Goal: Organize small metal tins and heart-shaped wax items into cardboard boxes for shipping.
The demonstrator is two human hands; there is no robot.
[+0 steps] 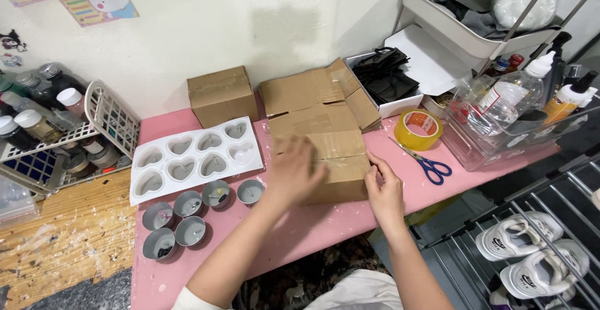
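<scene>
A brown cardboard box [325,136] with taped flaps lies on the pink table [300,229]. My left hand [292,171] lies flat on its near top, fingers spread and slightly blurred. My right hand [383,188] pinches the box's near right corner. A second, smaller cardboard box [221,95] stands closed behind, by the wall. Neither hand holds anything else.
A white heart-shaped mould tray [194,157] and several small metal cups [187,216] sit to the left. A yellow tape roll [418,128] and blue scissors [428,165] lie right of the box. A clear bin of bottles [519,116], a white basket [112,119] and a shoe rack [537,247] surround the table.
</scene>
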